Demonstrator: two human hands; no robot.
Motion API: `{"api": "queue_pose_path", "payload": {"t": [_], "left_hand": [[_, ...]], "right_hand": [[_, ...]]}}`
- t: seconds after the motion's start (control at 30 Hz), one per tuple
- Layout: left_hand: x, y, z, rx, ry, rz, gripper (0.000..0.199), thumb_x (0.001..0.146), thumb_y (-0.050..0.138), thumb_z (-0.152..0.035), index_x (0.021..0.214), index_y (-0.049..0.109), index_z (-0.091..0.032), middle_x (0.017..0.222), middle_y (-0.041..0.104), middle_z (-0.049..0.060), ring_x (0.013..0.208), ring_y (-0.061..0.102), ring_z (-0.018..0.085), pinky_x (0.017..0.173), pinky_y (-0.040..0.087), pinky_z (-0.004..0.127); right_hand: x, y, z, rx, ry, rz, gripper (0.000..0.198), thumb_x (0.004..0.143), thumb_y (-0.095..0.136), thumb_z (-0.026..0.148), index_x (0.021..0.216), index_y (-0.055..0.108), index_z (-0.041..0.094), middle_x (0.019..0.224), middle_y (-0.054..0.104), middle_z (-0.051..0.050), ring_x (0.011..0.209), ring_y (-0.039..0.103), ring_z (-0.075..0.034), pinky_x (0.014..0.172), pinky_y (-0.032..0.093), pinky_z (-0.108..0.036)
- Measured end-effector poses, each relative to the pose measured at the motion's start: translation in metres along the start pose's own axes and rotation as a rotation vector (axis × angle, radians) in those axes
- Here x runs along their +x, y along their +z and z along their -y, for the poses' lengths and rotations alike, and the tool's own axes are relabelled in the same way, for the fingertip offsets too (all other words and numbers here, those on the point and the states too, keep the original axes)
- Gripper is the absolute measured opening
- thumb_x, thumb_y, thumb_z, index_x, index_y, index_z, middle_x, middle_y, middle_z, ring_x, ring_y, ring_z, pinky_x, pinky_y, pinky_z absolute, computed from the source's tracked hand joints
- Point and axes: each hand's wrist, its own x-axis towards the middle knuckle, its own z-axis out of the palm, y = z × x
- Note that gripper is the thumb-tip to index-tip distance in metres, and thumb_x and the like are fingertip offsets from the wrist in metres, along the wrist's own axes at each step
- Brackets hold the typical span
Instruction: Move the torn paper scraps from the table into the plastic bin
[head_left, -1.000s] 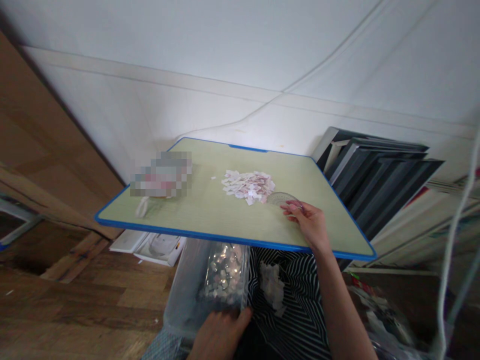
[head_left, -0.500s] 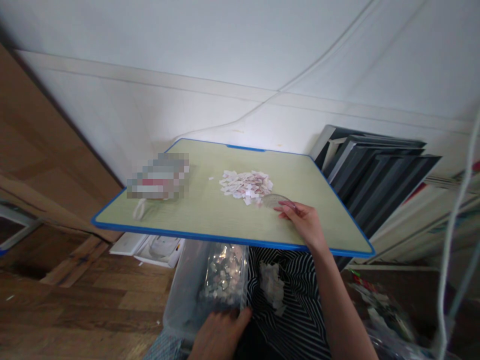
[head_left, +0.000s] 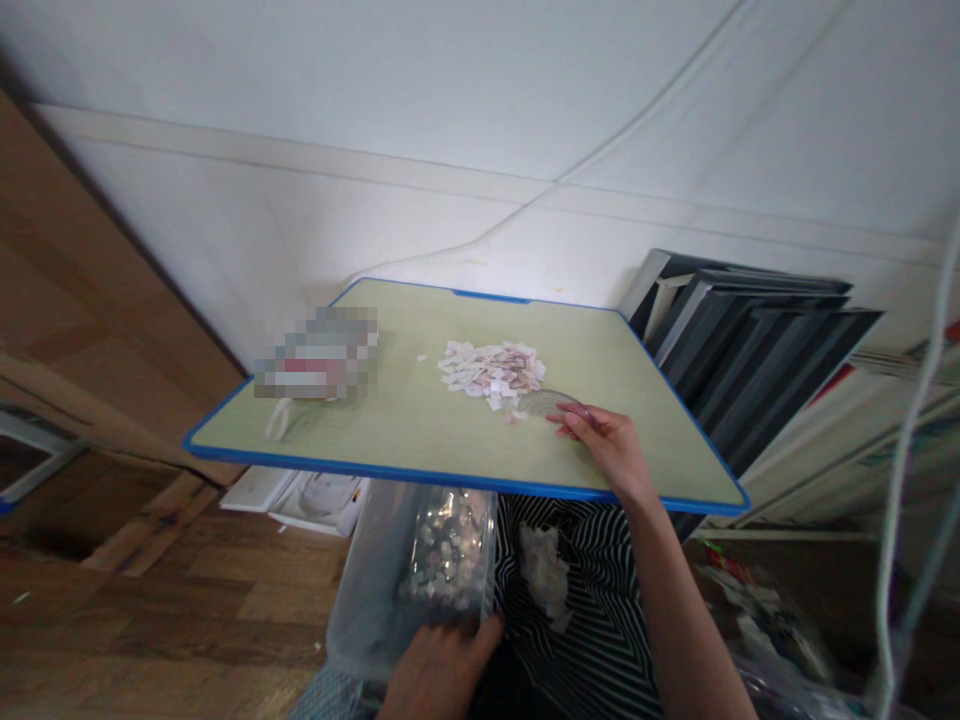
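A person's right hand (head_left: 600, 430) worked a clear, curved plastic piece (head_left: 546, 403) along the near right edge of a pile of small paper slips (head_left: 491, 370) on a blue-rimmed table (head_left: 405, 430); over the past second the plastic had moved slightly leftward and nearer the person, and a few loose slips (head_left: 511, 418), blurred, now lay just off the pile at its tip; that suggested slips were being drawn off a few at a time, with the bulk of the heap at mid-table seemingly unchanged.

The right thumb and fingers were closed in a pinch on the plastic's near end; the left hand (head_left: 442, 670) lay low at the near end of a translucent bin (head_left: 349, 625), thumb by the rim and fingertips hidden, so whether it gripped anything could not be told.

A shiny clear packet (head_left: 450, 545) of small pieces sat in the bin; beside it a striped bag (head_left: 600, 610) gaped around some pale scraps (head_left: 544, 570), the table's front edge and the right forearm partly covering it; a pixelated object (head_left: 319, 355) with a white strap (head_left: 279, 418) occupied the table's left side, well apart from the hands; dark panels (head_left: 757, 360) leaned beyond the right edge; nothing visible stood between plastic and pile.
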Motion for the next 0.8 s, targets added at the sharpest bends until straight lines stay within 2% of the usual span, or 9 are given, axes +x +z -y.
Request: {"api": "queue_pose_path", "payload": {"t": [0.17,0.27,0.4,0.47,0.63,0.8], "left_hand": [[-0.001,0.0,-0.002,-0.004,-0.021,-0.005,0.047,0.075,0.039,-0.005,0.118,0.045,-0.023,0.096,0.061,0.006,0.085,0.055,0.022,0.071,0.039,0.03],[-0.002,-0.002,-0.003,-0.012,-0.009,-0.005,0.045,0.077,0.039,-0.007,0.118,0.045,-0.022,0.097,0.061,0.007,0.085,0.055,0.023,0.071,0.039,0.031],[-0.002,-0.003,-0.003,-0.002,-0.008,0.001,0.047,0.076,0.038,-0.004,0.119,0.044,-0.02,0.098,0.06,0.009,0.087,0.055,0.025,0.072,0.04,0.033],[-0.002,-0.002,-0.002,-0.013,-0.012,0.012,0.048,0.075,0.038,-0.004,0.12,0.044,-0.021,0.099,0.06,0.009,0.088,0.055,0.025,0.073,0.04,0.033],[-0.001,-0.002,0.0,-0.045,0.0,0.034,0.052,0.073,0.041,-0.004,0.122,0.042,-0.022,0.1,0.059,0.008,0.09,0.054,0.025,0.074,0.04,0.032],[0.0,-0.004,0.001,-0.034,0.013,0.047,0.051,0.073,0.04,-0.005,0.122,0.042,-0.02,0.101,0.059,0.01,0.089,0.055,0.027,0.073,0.041,0.035]], "right_hand": [[-0.001,0.001,0.003,-0.043,-0.024,0.086,0.019,0.073,0.056,0.033,0.064,0.067,0.02,0.088,0.069,-0.005,0.082,0.063,-0.018,0.075,0.048,-0.034],[-0.002,0.002,0.005,-0.069,-0.043,0.147,0.018,0.074,0.056,0.032,0.066,0.067,0.02,0.087,0.069,-0.004,0.082,0.063,-0.018,0.076,0.048,-0.034],[-0.005,0.003,0.008,-0.07,-0.091,0.311,0.018,0.076,0.053,0.03,0.07,0.067,0.02,0.087,0.069,-0.003,0.085,0.062,-0.017,0.079,0.047,-0.034],[-0.007,0.004,0.01,-0.074,-0.106,0.352,0.018,0.077,0.052,0.029,0.07,0.066,0.02,0.087,0.069,-0.003,0.085,0.062,-0.016,0.079,0.047,-0.033],[-0.008,0.004,0.012,-0.08,-0.101,0.278,0.019,0.079,0.049,0.029,0.071,0.063,0.018,0.082,0.068,-0.004,0.084,0.062,-0.016,0.075,0.047,-0.031],[-0.008,0.001,0.006,-0.043,-0.069,0.234,0.017,0.077,0.052,0.031,0.082,0.059,0.016,0.073,0.067,-0.004,0.065,0.062,-0.014,0.066,0.048,-0.028]]}}
